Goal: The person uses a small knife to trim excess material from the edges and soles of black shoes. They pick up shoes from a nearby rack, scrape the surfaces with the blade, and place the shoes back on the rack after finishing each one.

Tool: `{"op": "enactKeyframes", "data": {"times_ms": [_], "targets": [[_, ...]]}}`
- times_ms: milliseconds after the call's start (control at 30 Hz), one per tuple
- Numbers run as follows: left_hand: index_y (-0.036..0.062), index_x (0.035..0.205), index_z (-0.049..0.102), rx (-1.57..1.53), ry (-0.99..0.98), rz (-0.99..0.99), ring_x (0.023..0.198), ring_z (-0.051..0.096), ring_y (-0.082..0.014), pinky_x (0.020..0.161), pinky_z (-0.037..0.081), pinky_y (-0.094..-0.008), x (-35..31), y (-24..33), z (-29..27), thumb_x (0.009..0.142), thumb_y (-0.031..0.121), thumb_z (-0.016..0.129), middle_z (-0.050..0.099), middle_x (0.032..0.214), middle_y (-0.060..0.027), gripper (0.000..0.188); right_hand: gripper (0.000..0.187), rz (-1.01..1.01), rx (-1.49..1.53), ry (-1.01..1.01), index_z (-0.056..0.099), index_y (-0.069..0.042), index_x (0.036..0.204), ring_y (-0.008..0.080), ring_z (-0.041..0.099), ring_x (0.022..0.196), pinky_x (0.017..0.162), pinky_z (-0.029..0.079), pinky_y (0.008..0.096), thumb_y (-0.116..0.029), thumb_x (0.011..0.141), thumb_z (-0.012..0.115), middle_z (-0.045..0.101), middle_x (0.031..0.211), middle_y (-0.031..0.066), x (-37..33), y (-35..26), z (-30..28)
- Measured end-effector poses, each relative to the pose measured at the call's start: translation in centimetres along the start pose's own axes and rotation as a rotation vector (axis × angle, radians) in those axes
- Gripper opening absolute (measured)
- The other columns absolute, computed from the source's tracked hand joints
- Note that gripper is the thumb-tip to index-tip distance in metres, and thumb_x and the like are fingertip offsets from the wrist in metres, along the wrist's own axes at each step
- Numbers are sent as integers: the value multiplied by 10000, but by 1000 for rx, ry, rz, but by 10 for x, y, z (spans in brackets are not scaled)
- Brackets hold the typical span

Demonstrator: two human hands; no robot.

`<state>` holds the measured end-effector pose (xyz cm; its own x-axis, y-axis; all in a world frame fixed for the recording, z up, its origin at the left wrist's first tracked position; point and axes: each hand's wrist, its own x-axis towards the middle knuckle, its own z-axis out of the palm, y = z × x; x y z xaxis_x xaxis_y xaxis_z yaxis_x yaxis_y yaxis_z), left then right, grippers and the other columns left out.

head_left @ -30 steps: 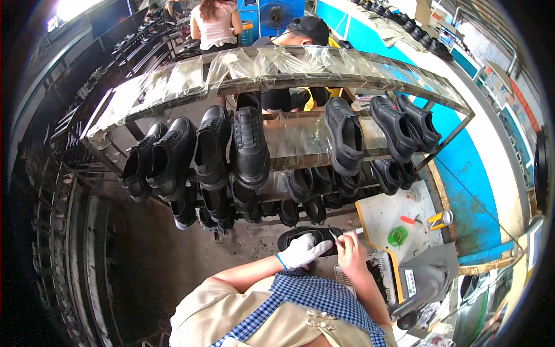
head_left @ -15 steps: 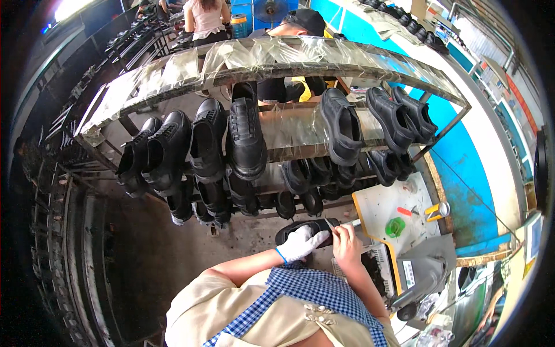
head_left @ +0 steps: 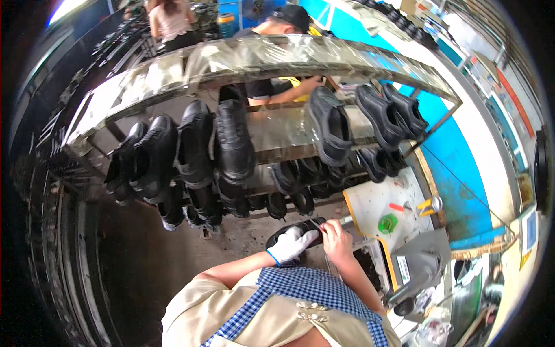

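Here, the gloved left hand (head_left: 291,246) held a shoe (head_left: 281,233) on the rack's (head_left: 272,58) near side; the right hand (head_left: 337,240) pinched a thin tool (head_left: 315,222) against the shoe's right end. A strip of floor (head_left: 245,234) parted shoe from rack. Before the rack's right end stood a table (head_left: 367,201), its yellow edge just beside the right hand.

Shoe (head_left: 275,236) in your hands (head_left: 291,245), rack (head_left: 248,51) before you, other shoes (head_left: 234,139) on it, person (head_left: 281,25) behind it, worktop (head_left: 367,202) to your right, container (head_left: 387,224) on worktop.
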<state>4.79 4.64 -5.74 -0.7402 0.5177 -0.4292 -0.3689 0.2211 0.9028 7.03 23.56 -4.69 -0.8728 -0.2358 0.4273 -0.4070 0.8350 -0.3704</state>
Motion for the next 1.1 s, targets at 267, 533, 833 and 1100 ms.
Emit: {"op": "enactKeyframes", "data": {"times_ms": [267, 533, 833, 1100], "targets": [[4, 1150, 614, 105, 108, 357, 691, 665, -183, 622, 536, -320, 36, -40, 11, 970, 304, 587, 677, 888, -123, 351, 142, 250, 144, -96, 570, -29, 1000, 378, 657, 787, 659, 535, 454, -151, 938, 608, 588, 993, 168, -7, 15, 4], [-8, 1058, 640, -70, 151, 368, 693, 673, -173, 608, 552, -300, 23, 10, 34, 955, 152, 618, 677, 862, -126, 191, 154, 225, 250, -139, 559, -19, 968, 360, 630, 720, 621, 517, 441, -155, 922, 617, 583, 930, 147, -13, 27, -22], [-3, 1232, 612, -224, 340, 239, 1004, 609, -135, 908, 481, -285, 35, 40, 10, 994, 274, 585, 675, 1121, -75, 367, 160, 369, 405, -266, 574, -9, 992, 269, 658, 708, 606, 525, 369, -145, 932, 634, 619, 855, 139, -56, 36, -17], [25, 1333, 533, -1084, -244, 135, 1137, 620, -263, 1024, 476, -433, 22, 51, 16, 996, 310, 526, 625, 1273, -115, 441, 453, 558, 811, 108, 574, -5, 1279, 42, 480, 608, 497, 451, 214, -182, 894, 732, 525, 777, -20, -13, 21, -31]]}}
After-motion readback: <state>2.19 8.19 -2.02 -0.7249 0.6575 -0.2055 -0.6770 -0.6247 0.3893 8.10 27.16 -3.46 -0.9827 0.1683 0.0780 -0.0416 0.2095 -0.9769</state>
